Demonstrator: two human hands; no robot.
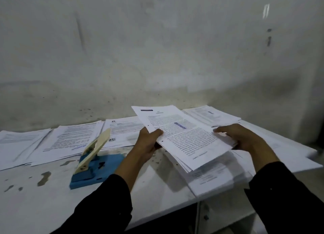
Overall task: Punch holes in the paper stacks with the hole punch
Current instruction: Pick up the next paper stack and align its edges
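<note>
A stack of printed sheets (182,137) is lifted off the table, tilted, with a punched hole showing on its left edge. My left hand (149,142) grips that left edge, thumb on top. My right hand (245,139) holds the right edge, fingers resting over the sheets. To the left of my left hand stands the hole punch (93,163), blue base and cream lever raised, with no paper in it. Under the held stack lies another pile of papers (219,175), blurred.
Several paper stacks line the back of the white table (43,204): far left (19,144), left of centre (70,140), centre (122,130) and back right (213,116). A stained wall rises directly behind. The table's front edge drops off at lower right.
</note>
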